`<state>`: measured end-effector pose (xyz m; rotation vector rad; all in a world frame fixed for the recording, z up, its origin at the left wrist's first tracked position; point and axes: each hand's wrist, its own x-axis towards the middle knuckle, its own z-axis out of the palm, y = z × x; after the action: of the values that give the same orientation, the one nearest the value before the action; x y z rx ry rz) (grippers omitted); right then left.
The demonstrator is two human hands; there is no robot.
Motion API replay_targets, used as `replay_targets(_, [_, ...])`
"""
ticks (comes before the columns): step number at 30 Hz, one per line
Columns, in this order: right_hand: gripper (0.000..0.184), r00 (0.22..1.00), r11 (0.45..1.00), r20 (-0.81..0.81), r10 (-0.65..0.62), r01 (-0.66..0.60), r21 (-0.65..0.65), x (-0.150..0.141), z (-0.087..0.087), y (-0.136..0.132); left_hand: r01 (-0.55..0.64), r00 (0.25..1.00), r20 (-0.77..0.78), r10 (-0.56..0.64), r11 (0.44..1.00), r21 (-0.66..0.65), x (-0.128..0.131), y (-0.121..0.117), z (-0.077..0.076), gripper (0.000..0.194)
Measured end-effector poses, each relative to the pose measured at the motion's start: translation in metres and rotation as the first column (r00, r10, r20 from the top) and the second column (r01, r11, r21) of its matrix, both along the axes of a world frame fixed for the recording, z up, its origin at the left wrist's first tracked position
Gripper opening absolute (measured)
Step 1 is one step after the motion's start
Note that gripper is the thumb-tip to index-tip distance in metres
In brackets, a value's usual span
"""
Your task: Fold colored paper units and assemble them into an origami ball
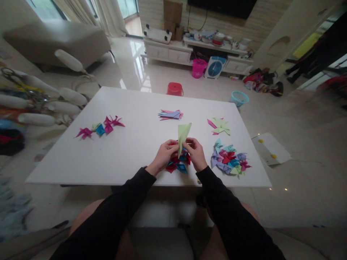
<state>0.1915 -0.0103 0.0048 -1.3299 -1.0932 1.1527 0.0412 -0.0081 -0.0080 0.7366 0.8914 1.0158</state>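
At the left of the frame we see a loose row of folded paper pieces [108, 127] in magenta, pale green and blue, lying on the white table [130, 151]. Toward the upper middle of the frame, a flat stack of narrow paper strips [170, 115] in pink, lilac and blue rests near the table's far edge. Just below it, at the middle of the frame, our left hand [165, 153] pinches the left side of a pale green folded paper [183, 135], which we hold raised with its broad end upward. Beneath the hands, partly hidden by them, a pile of red and blue folded pieces [180, 164] sits on the table. Our right hand [195, 151] grips the right side of the same green paper, its fingers bent close to those of the left. Right of centre lies a small group of pale green and pink papers [220, 125], and below it, nearer to us, spreads a larger heap of folded paper shapes [230, 159] in lilac, aqua, red, blue, magenta and pale green.
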Motion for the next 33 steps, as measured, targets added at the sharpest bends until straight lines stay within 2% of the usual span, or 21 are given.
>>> replay_targets(2, [0.031, 1.000, 1.000, 0.018, 0.017, -0.017, -0.007, 0.000, -0.002, -0.001, 0.031, 1.000, -0.005, -0.031, 0.999, 0.014, 0.001, -0.003, 0.000, 0.043])
replay_targets(5, [0.026, 0.995, 0.999, 0.081, -0.052, 0.051, 0.019, 0.002, -0.005, -0.002, -0.004, 0.997, -0.071, 0.009, 0.998, 0.069, 0.001, -0.006, 0.000, 0.040])
replay_targets(8, [0.025, 0.992, 0.995, 0.088, -0.095, 0.096, -0.001, 0.003, -0.006, -0.002, -0.076, 0.969, -0.212, 0.131, 0.965, 0.249, 0.001, -0.008, -0.001, 0.034])
replay_targets(10, [0.026, 0.993, 0.994, 0.068, -0.094, 0.097, -0.042, 0.002, -0.006, -0.001, -0.059, 0.930, -0.310, 0.196, 0.914, 0.402, 0.002, -0.010, 0.000, 0.029])
replay_targets(12, [0.028, 0.996, 0.994, 0.046, -0.079, 0.082, -0.078, 0.001, -0.005, -0.001, -0.007, 0.901, -0.375, 0.217, 0.873, 0.488, 0.003, -0.011, 0.000, 0.027])
replay_targets(15, [0.029, 0.998, 0.995, 0.046, -0.040, 0.044, -0.089, -0.002, -0.002, -0.001, 0.014, 0.890, -0.403, 0.212, 0.872, 0.490, 0.005, -0.011, -0.001, 0.026])
replay_targets(20, [0.027, 0.995, 1.000, 0.102, -0.017, 0.019, -0.013, -0.001, 0.000, 0.000, -0.011, 0.881, -0.414, 0.230, 0.884, 0.468, 0.007, -0.009, -0.006, 0.019])
replay_targets(23, [0.026, 0.989, 0.996, 0.136, -0.065, 0.057, 0.063, 0.002, 0.001, 0.000, 0.040, 0.848, -0.469, 0.248, 0.852, 0.522, 0.006, -0.010, -0.008, 0.020])
replay_targets(25, [0.026, 0.979, 0.993, 0.190, -0.078, 0.060, 0.098, 0.004, 0.002, -0.001, 0.068, 0.818, -0.499, 0.287, 0.813, 0.579, 0.003, -0.010, -0.008, 0.028])
replay_targets(29, [0.025, 0.924, 0.991, 0.382, 0.000, -0.052, 0.126, 0.006, 0.009, -0.007, -0.018, 0.787, -0.451, 0.421, 0.747, 0.665, -0.009, -0.001, 0.000, 0.038])
replay_targets(31, [0.024, 0.875, 0.979, 0.480, 0.056, -0.142, 0.144, 0.006, 0.012, -0.010, -0.037, 0.803, -0.425, 0.418, 0.747, 0.664, -0.018, 0.006, 0.006, 0.035])
replay_targets(33, [0.023, 0.818, 0.959, 0.567, 0.094, -0.227, 0.168, 0.006, 0.013, -0.012, 0.003, 0.825, -0.427, 0.370, 0.753, 0.658, -0.026, 0.011, 0.012, 0.033])
